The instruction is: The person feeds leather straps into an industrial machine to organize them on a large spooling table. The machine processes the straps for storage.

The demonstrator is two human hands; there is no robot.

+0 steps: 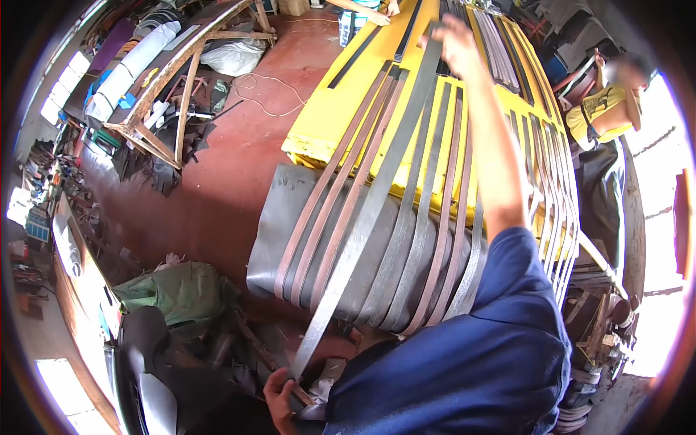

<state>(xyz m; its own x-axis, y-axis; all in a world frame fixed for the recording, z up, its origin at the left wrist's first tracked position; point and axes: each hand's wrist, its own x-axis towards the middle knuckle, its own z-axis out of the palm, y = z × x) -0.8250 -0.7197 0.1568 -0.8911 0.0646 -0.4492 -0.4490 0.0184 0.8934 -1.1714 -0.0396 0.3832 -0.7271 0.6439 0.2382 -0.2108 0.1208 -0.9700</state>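
My left hand (281,397) is down at the bottom of the view, fingers closed around the near end of a long grey strip (370,203) of what looks like rubber or leather. The strip runs up and away from me in one straight line, slanting to the right, and my right hand (455,40) has its far end at the top of the view, arm stretched out in a blue sleeve (478,362); the fingers curl over the strip's end, though the hand is blurred and I cannot tell how firmly it grips. The strip is lifted above a yellow table (326,123), where many similar strips (428,217) lie side by side lengthwise, grey and brownish, their near ends hanging over the table's edge onto a dark grey sheet (279,217) draped there. To the left is a red floor (239,181) with a wooden frame (181,80) and a white roll (130,69) beyond it. A person in a yellow shirt (605,109) stands at the right side of the table, and another person's hand (377,13) rests at its far end.
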